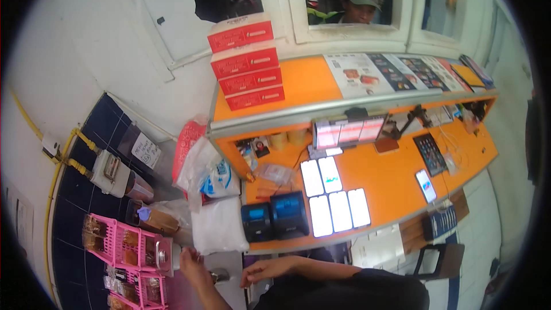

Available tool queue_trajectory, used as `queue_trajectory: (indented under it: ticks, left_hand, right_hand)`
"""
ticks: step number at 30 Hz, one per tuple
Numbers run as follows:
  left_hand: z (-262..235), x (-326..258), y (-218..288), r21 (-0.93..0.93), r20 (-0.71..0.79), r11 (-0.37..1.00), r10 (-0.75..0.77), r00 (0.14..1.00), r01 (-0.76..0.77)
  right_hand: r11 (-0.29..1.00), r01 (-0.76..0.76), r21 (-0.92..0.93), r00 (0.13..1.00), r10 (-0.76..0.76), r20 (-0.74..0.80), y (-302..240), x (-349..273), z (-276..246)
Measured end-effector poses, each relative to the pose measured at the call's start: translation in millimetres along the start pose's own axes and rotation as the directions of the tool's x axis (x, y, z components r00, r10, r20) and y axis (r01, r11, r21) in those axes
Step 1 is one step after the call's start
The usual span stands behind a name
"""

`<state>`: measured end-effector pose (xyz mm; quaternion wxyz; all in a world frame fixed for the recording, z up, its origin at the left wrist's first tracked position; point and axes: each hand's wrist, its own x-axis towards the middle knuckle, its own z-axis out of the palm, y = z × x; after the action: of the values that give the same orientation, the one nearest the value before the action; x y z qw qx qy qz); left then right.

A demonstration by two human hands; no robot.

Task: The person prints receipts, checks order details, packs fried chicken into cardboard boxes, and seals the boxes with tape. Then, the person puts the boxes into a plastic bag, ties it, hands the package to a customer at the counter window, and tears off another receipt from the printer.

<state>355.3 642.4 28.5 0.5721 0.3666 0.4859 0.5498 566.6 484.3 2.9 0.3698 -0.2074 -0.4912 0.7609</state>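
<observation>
we find left hand (pixel 192 264) at 7 o'clock, fingers resting open on a small metal object (pixel 220 276), right hand (pixel 258 270) beside it, fingers loosely curled, gripping nothing. object looks rigid, light, prob. slippery; take it by the sides. pink basket (pixel 123 247) further left.

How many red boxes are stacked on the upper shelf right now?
4, in one stack at the shelf's left end: top box, second box, third box, bottom box. Any boxes behind the stack would be hidden.
</observation>
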Motion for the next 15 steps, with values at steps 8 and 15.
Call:
queue_trajectory:
  ticks: [8, 15]
  left_hand:
    - [-29, 105, -159, 0.996, -0.082, 0.059, 0.193, 0.978, 0.072]
    - [13, 101, -121, 0.992, -0.099, -0.079, 0.016, 0.995, 0.100]
  right_hand:
    - [0.997, 0.025, -0.079, 0.995, -0.018, 0.096, -38, -118, -67]
    - [0.996, -0.022, -0.081, 0.999, 0.019, -0.038, -52, -173, -103]
